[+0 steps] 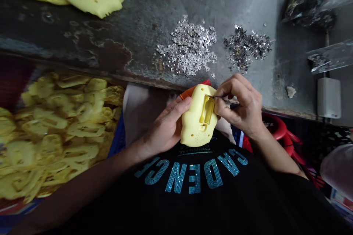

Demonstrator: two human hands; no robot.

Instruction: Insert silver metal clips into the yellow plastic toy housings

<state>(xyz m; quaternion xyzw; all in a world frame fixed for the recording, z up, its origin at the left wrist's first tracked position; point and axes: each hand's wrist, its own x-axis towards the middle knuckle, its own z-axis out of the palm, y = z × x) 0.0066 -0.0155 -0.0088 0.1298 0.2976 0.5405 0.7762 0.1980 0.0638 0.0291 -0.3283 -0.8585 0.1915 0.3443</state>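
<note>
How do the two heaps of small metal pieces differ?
The left heap of metal pieces is bright silver; the right heap is much darker. The left heap spreads wider than the right heap. The right heap sits nearer the plastic bags than the left heap. Both lie loose on the grey concrete slab.

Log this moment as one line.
left hand: holds yellow plastic shell | right hand: holds thin metal piece at shell's slot

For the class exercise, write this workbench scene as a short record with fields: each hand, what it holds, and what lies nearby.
left hand: holds yellow plastic casing
right hand: pinches thin metal pick at the casing's slot
nearby: silver clips, dark clips, yellow casings
surface: grey bench
</note>
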